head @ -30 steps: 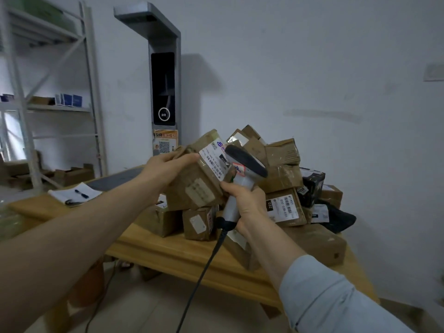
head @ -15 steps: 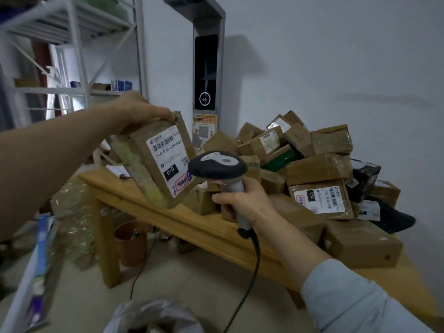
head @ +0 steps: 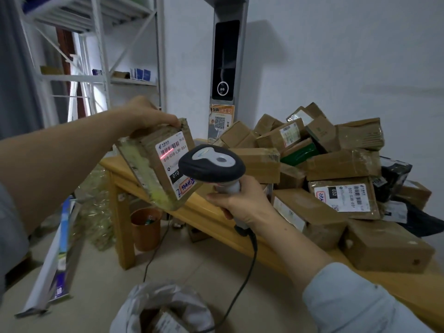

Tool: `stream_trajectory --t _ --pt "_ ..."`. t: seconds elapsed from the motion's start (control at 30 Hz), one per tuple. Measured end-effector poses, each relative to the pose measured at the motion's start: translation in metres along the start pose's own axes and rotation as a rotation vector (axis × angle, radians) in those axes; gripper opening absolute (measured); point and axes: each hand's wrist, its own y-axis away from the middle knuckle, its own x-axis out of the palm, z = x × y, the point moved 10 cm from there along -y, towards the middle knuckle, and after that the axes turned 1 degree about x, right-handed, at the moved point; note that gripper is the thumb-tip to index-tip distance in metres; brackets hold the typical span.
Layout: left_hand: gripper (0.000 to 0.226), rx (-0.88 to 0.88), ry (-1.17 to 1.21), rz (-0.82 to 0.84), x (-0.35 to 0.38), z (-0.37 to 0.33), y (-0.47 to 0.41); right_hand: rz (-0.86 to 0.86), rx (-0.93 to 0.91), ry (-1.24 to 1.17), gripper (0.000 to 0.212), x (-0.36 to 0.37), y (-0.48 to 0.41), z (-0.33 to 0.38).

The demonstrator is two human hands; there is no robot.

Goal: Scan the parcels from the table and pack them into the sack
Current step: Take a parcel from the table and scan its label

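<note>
The parcel [head: 158, 164] is in the air just off the left end of the table [head: 192, 212]. Your left hand [head: 146, 116] has its grip clamped over the top edge, so the box hangs tilted, with its long axis running steeply down from your fingers. Its label [head: 174, 162] faces the scanner [head: 211, 167], which sits just beside it to the right. Your right hand [head: 237, 203] has its grip closed round the scanner's handle, and a red line [head: 167, 153] lies across the barcode. The sack [head: 163, 306] stands on the floor almost straight below the parcel, between your arms, with its mouth open and a parcel already inside. The left hand is the nearer one, and the drop looks short. Mind the cable [head: 249, 260], which trails from the scanner down past the sack's right side. The pile of parcels [head: 336, 164] waits on the table to your right, and a copper bin [head: 145, 229] stands under it, clear of the path.
</note>
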Motion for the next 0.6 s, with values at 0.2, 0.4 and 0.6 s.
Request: stream_trajectory --t 0.2,0.4,0.6 --pt "0.056 0.002 0.015 0.004 0.006 0.000 -0.003 0.008 0.027 -0.045 0.022 0.001 -0.002 -0.006" --pt "0.059 -0.009 0.048 0.001 0.009 0.000 -0.004 0.002 0.045 -0.108 0.019 0.002 -0.003 -0.009" --pt "0.057 -0.008 0.047 0.004 0.011 0.002 -0.002 0.006 0.051 -0.125 0.023 0.002 -0.003 -0.012"
